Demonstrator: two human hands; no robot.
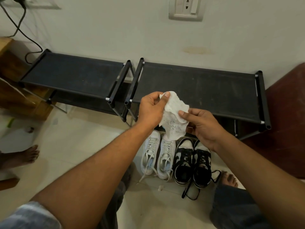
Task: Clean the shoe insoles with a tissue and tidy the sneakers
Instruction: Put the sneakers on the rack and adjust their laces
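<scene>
A crumpled white tissue [173, 116] with grey dirt marks hangs in the air between both hands. My left hand [151, 109] pinches its upper edge with the thumb on top. My right hand [203, 124] pinches its right side between thumb and fingers. Below the tissue, on the floor, stand a pair of white sneakers [158, 156] with loose laces and a pair of black-and-white sneakers [193, 162], side by side, toes towards the rack. No insole is visible.
Two low black shoe racks [198, 86] stand against the wall behind the sneakers. A wooden box [14, 76] is at the left, a dark red surface [287, 113] at the right. Another person's bare foot [21, 156] is at the left; my right foot [228, 179] is beside the black sneakers.
</scene>
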